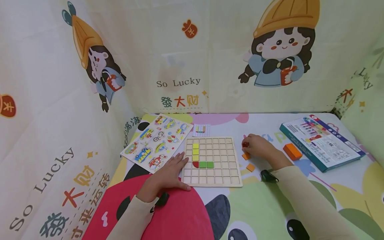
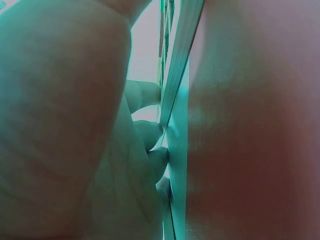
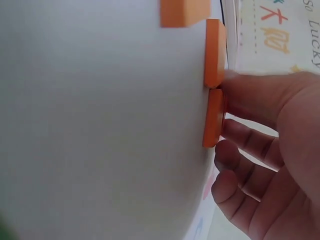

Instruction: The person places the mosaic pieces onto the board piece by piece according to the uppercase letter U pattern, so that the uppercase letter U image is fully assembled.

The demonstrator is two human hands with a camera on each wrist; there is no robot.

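Note:
A wooden grid board lies flat. On it are a column of yellow squares, a red rounded piece at its foot and two green squares to the right. My left hand rests at the board's left edge, fingers spread along the rim and thumb near the front corner. Right of the board, my right hand pinches a small red piece at its fingertips, low over the table. Just below it lie an orange piece and another orange piece.
Behind the board is a small card with a coloured pattern on a grid. A picture board with vehicles lies to the left. At the right are a larger orange block and a flat box. Printed curtains enclose the table.

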